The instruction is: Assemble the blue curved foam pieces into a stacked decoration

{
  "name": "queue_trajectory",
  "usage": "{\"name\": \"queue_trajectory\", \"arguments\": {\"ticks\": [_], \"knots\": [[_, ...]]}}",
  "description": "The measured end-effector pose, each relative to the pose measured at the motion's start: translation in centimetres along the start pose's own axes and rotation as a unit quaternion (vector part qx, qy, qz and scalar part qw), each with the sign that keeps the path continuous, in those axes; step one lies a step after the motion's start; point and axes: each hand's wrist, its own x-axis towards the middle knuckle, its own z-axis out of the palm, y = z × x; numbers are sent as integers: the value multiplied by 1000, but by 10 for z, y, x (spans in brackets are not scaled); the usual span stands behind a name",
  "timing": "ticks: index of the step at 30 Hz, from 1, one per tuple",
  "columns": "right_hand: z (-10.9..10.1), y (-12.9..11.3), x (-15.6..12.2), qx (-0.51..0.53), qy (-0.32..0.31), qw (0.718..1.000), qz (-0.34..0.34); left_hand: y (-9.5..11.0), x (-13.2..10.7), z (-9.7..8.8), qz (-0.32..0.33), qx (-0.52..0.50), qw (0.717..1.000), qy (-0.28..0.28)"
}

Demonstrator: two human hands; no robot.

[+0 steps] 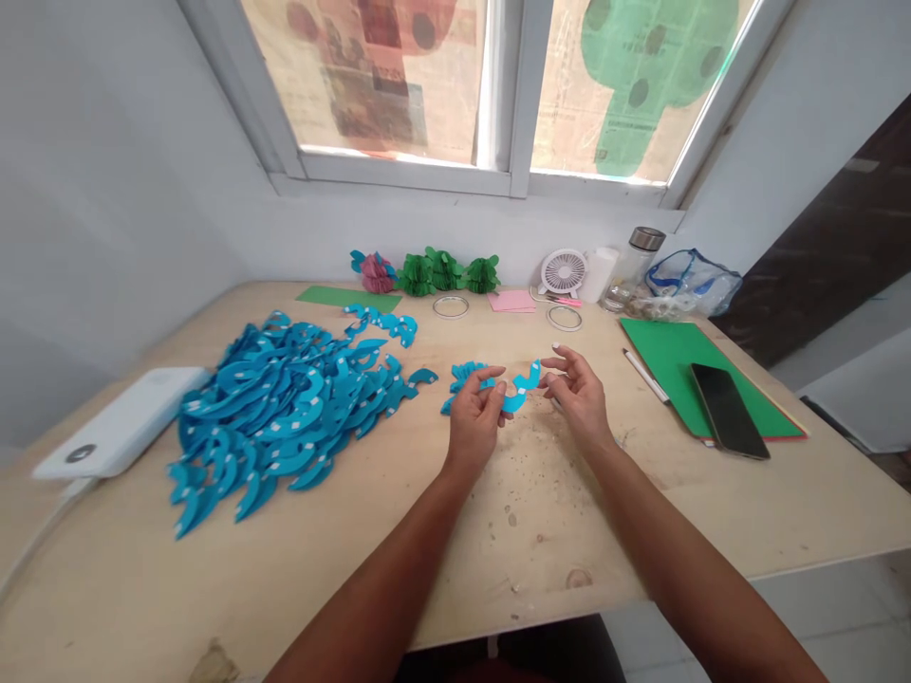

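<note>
My left hand [478,417] pinches a curved blue paper piece [513,402] between thumb and fingers. The piece has white squares on it, and its free end rises toward my right hand [578,396]. That hand is beside this end, its fingers apart; whether a fingertip touches the paper I cannot tell. A small whitish bit shows at one of its fingertips, too small to name. Behind my left hand lies a small bunch of folded blue paper [468,372], partly hidden by the fingers. To the left spreads a large heap of similar blue paper pieces [285,398].
A white power bank [132,417] with a cable lies at left. Along the wall stand green paper ornaments [445,269], a small fan [564,273] and a glass bottle [633,270]. At right are a pen [646,376], green sheets [661,356] and a phone [730,410].
</note>
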Motion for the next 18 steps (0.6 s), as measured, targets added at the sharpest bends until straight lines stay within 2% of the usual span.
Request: {"name": "queue_trajectory", "arguments": {"ticks": [5, 11, 14, 18], "knots": [[8, 3, -9, -6, -24, 1000, 8, -4, 0, 0, 35, -2, 999, 29], [17, 5, -24, -51, -105, 992, -52, -4, 0, 1, 39, 2, 998, 52], [19, 7, -26, -68, -100, 990, -75, -4, -2, 3, 28, -1, 999, 43], [17, 11, -22, -61, -90, 991, -73, -5, -3, 4, 18, -7, 999, 31]]}}
